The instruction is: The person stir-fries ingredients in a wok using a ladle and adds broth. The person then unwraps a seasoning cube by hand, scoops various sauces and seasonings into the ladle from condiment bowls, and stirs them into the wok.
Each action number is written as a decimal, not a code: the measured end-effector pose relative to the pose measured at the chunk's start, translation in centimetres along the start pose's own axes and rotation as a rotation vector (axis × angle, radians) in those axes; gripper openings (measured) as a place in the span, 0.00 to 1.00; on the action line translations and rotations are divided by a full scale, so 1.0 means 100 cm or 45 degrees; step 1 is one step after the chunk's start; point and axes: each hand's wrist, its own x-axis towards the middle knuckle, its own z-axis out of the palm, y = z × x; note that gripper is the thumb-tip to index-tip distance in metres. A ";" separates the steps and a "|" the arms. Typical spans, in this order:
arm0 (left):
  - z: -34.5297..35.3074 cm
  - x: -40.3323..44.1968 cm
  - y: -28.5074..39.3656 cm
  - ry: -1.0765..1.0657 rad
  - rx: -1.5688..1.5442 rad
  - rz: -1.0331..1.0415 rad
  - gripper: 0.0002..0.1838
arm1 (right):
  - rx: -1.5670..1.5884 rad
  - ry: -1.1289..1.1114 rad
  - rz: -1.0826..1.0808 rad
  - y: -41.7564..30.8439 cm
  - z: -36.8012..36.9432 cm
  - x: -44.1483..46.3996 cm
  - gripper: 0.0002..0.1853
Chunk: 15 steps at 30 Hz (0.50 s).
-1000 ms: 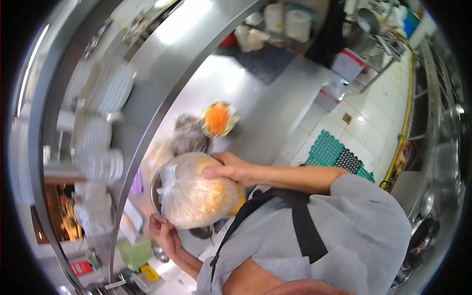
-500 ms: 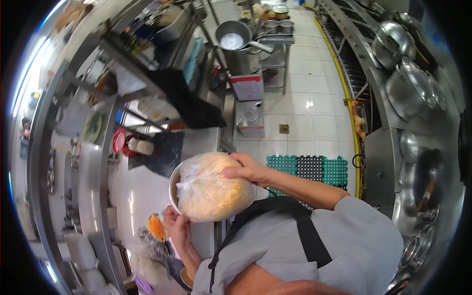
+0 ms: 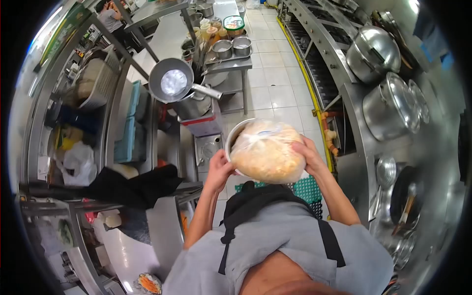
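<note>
A clear plastic bag (image 3: 268, 155) full of pale yellow-orange food sits in a round, light-rimmed bowl (image 3: 230, 140), held up in front of my body. Most of the bowl is hidden behind the bag. My left hand (image 3: 220, 170) is closed on the bowl's rim at the left side. Around the right side of the bulging bag wraps my right hand (image 3: 309, 155), its thumb on the plastic. Whether its hidden fingers also reach the bowl, I cannot tell.
A pan (image 3: 169, 81) rests on a pot at left, its handle (image 3: 206, 91) jutting toward the aisle. Green mats (image 3: 307, 189) lie on the tiled floor. Stoves and large pots (image 3: 391, 108) line the right. A person (image 3: 110, 22) stands far back left.
My body has turned away from the left counter toward the aisle. The bowl and bag have come along, now over the floor, still in both hands.
</note>
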 end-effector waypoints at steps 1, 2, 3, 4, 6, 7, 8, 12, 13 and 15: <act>0.024 0.032 0.007 -0.045 -0.007 -0.011 0.12 | 0.018 0.058 -0.039 -0.013 -0.024 0.012 0.33; 0.044 0.061 0.009 -0.089 -0.004 -0.047 0.11 | 0.043 0.116 -0.079 -0.024 -0.046 0.023 0.33; 0.062 0.093 0.009 -0.136 0.005 -0.075 0.11 | 0.027 0.178 -0.090 -0.043 -0.064 0.033 0.32; 0.075 0.127 0.009 -0.183 0.015 -0.100 0.11 | 0.046 0.195 -0.127 -0.055 -0.082 0.047 0.32; 0.094 0.208 0.000 -0.294 0.075 0.012 0.11 | 0.081 0.181 -0.162 -0.076 -0.124 0.090 0.31; 0.101 0.232 -0.012 -0.339 0.094 0.035 0.11 | 0.097 0.161 -0.130 -0.082 -0.144 0.105 0.31; 0.116 0.255 -0.003 -0.323 0.069 -0.013 0.11 | 0.101 0.128 -0.123 -0.095 -0.163 0.127 0.30; 0.150 0.335 0.016 -0.138 0.026 0.052 0.11 | 0.028 0.083 -0.134 -0.130 -0.215 0.228 0.29; 0.154 0.353 0.024 -0.100 0.046 0.056 0.11 | 0.036 0.063 -0.114 -0.142 -0.219 0.251 0.30; 0.163 0.385 0.046 -0.014 0.059 0.082 0.11 | 0.021 0.008 -0.075 -0.172 -0.225 0.300 0.30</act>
